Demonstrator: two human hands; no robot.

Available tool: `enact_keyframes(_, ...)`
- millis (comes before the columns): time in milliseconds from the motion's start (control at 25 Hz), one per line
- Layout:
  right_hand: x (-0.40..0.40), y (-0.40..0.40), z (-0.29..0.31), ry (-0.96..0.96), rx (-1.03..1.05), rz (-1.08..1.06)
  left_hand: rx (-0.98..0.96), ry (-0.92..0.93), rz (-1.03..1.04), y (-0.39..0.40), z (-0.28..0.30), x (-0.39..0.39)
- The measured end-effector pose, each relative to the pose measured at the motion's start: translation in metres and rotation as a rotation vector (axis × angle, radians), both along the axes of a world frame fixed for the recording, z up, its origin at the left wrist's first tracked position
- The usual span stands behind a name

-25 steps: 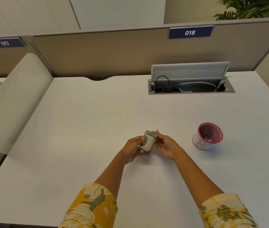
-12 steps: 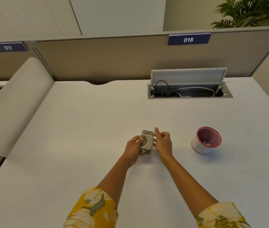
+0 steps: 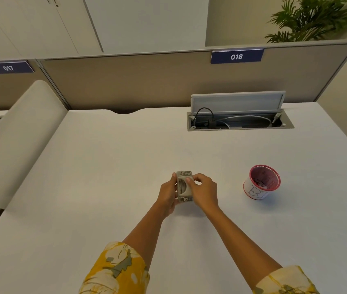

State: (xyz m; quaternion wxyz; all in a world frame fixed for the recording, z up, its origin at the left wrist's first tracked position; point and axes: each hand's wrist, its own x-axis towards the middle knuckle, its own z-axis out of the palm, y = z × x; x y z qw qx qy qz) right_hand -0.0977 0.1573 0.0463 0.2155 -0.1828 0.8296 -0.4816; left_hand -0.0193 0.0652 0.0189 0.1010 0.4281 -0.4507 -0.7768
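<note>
A small grey-beige boxy device with a ribbed front stands upright just above the white desk. My left hand grips its left side, fingers curled round it. My right hand is against its right side, with the fingertips curled onto the front face. A white paper cup with a red rim stands on the desk to the right, apart from both hands; dark small things lie inside it.
An open cable hatch with its lid raised and wires inside sits at the back right. A beige partition bounds the desk behind, a padded divider on the left. A plant rises beyond.
My right hand moved from the device's upper right edge onto its front face. The device turned more upright. The camera tilted up a little.
</note>
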Motion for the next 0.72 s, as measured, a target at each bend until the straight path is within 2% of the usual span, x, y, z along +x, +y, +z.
enact_keyframes(320,0.0000,0.0005,0.0046,0.000,0.003,0.001,-0.074,-0.007,0.007,0.0018,0.0046,-0.0026)
enact_keyframes(720,-0.0009,0.0016,0.0105,-0.013,-0.026,0.023,-0.027,0.014,0.020,-0.0046,0.0032,-0.0015)
